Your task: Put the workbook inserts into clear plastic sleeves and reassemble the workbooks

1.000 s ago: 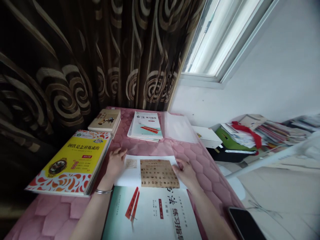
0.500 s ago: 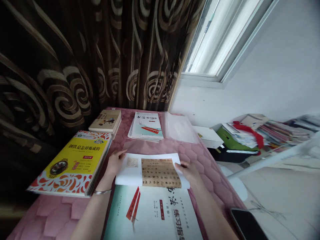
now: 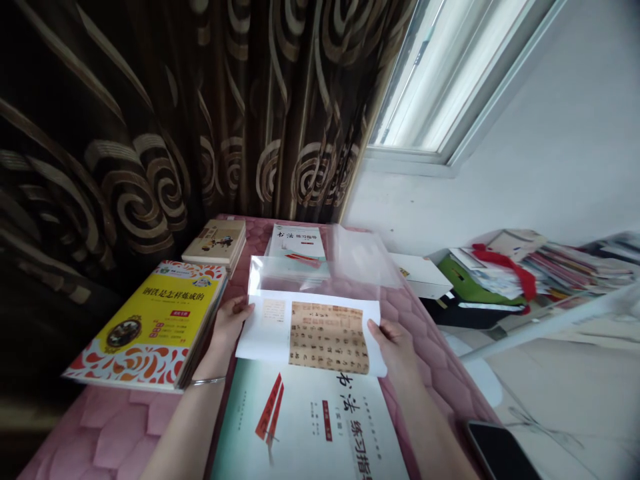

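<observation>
A calligraphy workbook [image 3: 300, 420] lies before me, its pale green and white cover facing up with red shapes and black characters. Across its far end is a white flap [image 3: 267, 340] bearing a brown panel of old handwriting. My left hand [image 3: 231, 321] pinches the flap's left edge, and a silver bracelet circles that wrist. At the opposite edge, my right hand [image 3: 394, 343] grips with the thumb on top. Beyond the flap a clear plastic cover [image 3: 315, 277] rises, its lower part hidden by the paper.
A yellow book [image 3: 165, 307] tops a pile on the left, with smaller books [image 3: 215, 241] behind. Another calligraphy workbook [image 3: 300, 241] and clear plastic sheets [image 3: 363, 250] lie at the back of the pink quilted cover [image 3: 123, 427]. A phone [image 3: 500, 450] rests near the right edge.
The clear plastic cover now stands up past the flap's far edge. Both hands and the flap sit slightly further right in view, and the flap is a little higher.
</observation>
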`<action>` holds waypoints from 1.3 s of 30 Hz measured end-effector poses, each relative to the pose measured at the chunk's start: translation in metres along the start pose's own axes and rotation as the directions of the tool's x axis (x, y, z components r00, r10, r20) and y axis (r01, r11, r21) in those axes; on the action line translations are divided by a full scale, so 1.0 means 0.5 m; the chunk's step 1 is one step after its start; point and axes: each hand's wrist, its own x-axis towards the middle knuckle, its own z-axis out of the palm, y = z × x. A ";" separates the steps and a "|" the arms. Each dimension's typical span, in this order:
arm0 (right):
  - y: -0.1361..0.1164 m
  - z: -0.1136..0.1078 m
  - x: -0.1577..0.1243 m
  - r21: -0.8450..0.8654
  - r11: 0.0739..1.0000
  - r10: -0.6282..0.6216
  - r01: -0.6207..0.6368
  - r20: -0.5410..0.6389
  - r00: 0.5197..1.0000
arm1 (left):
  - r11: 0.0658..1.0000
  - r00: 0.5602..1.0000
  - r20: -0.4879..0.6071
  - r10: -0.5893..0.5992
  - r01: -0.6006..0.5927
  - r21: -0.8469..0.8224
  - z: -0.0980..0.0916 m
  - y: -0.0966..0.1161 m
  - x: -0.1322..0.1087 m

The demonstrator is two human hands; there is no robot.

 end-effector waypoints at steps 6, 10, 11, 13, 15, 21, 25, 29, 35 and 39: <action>-0.006 -0.002 -0.010 -0.151 0.986 -0.082 0.071 -0.069 0.994 | 0.990 0.993 -0.042 0.110 -0.105 0.094 0.009 0.020 -0.011; -0.013 0.003 -0.019 -0.236 0.962 -0.171 0.136 -0.134 0.976 | 0.999 0.994 0.107 0.030 -0.032 0.020 0.011 0.041 -0.039; -0.015 0.005 -0.022 -0.231 0.963 -0.176 0.139 -0.148 0.973 | 1.000 0.987 0.162 0.003 -0.003 0.003 0.010 0.044 -0.045; -0.020 0.008 -0.026 -0.189 0.972 -0.167 0.136 -0.161 0.973 | 1.000 0.976 0.218 -0.023 0.025 -0.004 0.010 0.045 -0.050; -0.025 0.010 -0.029 -0.115 0.983 -0.160 0.144 -0.147 0.976 | 1.000 0.980 0.196 -0.028 0.027 0.005 0.009 0.039 -0.047; -0.026 0.010 -0.032 -0.066 0.982 -0.183 0.176 -0.116 0.976 | 0.999 0.988 0.153 -0.004 -0.003 0.042 0.007 0.011 -0.030; -0.020 0.010 -0.032 -0.117 0.982 -0.164 0.147 -0.156 0.974 | 0.995 0.995 0.097 -0.005 -0.005 0.101 0.006 0.012 -0.032; -0.018 0.012 -0.036 -0.135 0.985 -0.134 0.111 -0.179 0.975 | 0.991 0.993 0.119 0.000 -0.016 0.134 0.007 0.018 -0.037; -0.022 0.009 -0.040 0.071 0.990 -0.115 0.125 -0.124 0.986 | 0.999 0.977 0.210 -0.036 0.042 -0.027 0.012 0.036 -0.049; -0.008 0.004 -0.034 0.081 0.994 -0.062 0.074 -0.132 0.989 | 0.988 0.982 0.174 -0.079 0.100 -0.114 0.015 0.056 -0.057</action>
